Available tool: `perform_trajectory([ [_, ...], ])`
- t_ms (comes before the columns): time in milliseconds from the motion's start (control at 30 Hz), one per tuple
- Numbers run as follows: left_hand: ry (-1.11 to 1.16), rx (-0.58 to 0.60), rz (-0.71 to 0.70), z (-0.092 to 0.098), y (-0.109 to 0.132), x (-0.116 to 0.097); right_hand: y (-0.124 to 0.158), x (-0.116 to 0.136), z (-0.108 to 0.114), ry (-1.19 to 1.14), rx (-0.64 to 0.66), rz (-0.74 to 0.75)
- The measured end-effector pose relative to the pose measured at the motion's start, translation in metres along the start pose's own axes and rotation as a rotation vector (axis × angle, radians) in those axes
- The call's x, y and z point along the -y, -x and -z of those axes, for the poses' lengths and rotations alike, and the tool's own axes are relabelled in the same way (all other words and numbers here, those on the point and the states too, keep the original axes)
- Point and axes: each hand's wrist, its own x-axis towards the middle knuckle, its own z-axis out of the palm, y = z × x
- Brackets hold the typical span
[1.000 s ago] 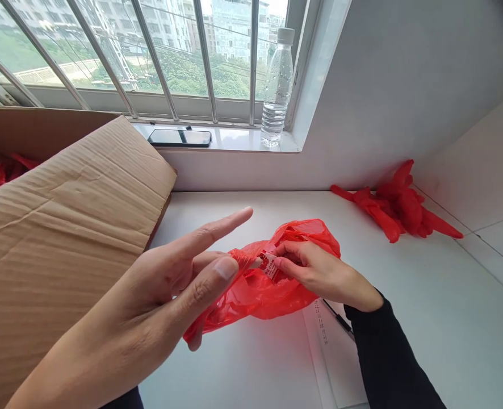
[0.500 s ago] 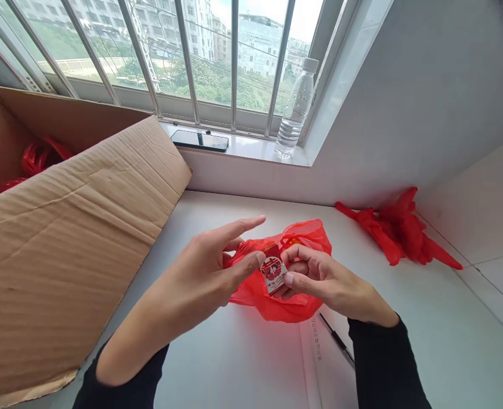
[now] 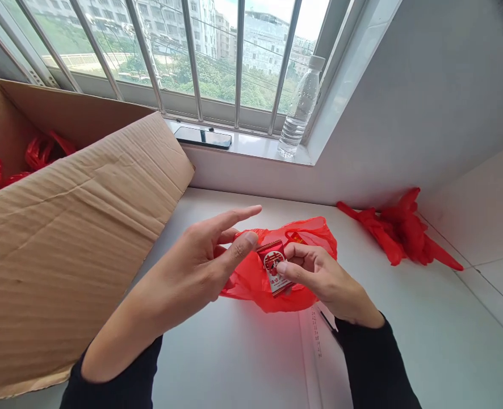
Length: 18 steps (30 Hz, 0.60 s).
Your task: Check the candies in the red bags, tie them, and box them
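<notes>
A thin red plastic bag (image 3: 306, 233) lies crumpled on the white counter (image 3: 243, 363) in front of me. My right hand (image 3: 319, 278) pinches a small red and white box (image 3: 273, 264) just above the bag's mouth. My left hand (image 3: 204, 255) grips the bag's left edge between thumb and bent fingers, its index finger stretched out over the bag. Both sleeves are black.
A large open cardboard box (image 3: 72, 227) with red bags (image 3: 42, 150) inside fills the left side. More crumpled red bags (image 3: 398, 230) lie at the right by the wall. On the window sill rest a phone (image 3: 203, 138) and a water bottle (image 3: 300, 108).
The small box has come up out of the red bag and now shows its round printed face between my hands. Both hands drew slightly closer to me.
</notes>
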Motion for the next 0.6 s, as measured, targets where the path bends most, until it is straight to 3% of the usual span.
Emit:
perform_trajectory([
  [233, -0.035, -0.002, 0.014, 0.004, 0.013, -0.007, -0.004, -0.002, 0.003, 0.183, -0.098, -0.016],
  [433, -0.145, 0.028, -0.008, 0.007, 0.022, -0.005, -0.015, -0.028, 0.0, 0.842, -0.253, -0.071],
  [600, -0.169, -0.017, -0.003, 0.005, 0.023, -0.006, -0.014, -0.033, -0.008, 0.842, -0.072, -0.042],
])
